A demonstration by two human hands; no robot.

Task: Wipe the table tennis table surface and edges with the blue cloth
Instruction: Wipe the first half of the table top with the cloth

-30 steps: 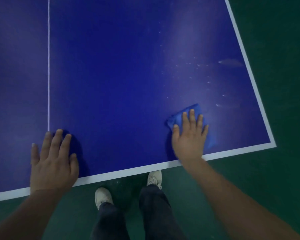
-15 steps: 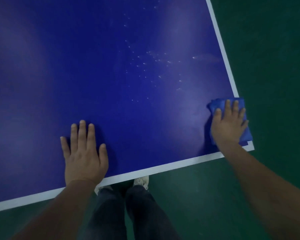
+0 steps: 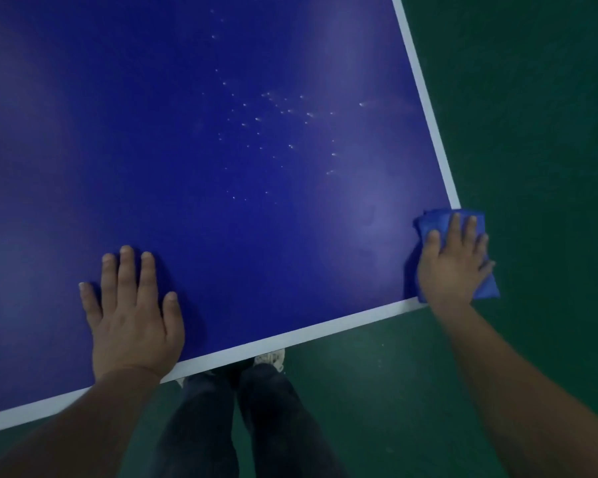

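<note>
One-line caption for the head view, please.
Right hand presses a folded blue cloth over the near right corner of the blue table tennis table; left hand rests flat.

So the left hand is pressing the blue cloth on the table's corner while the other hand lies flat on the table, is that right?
Not quite. The head view shows the right hand pressing the blue cloth on the table's corner; the left hand lies flat on the table.

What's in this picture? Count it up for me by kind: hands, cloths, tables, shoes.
Hands: 2, left flat on the table, right pressing the cloth
Cloths: 1, blue, at the table's corner
Tables: 1, blue with white edge lines
Shoes: 2, one clear, one barely showing
Total: 6
</note>
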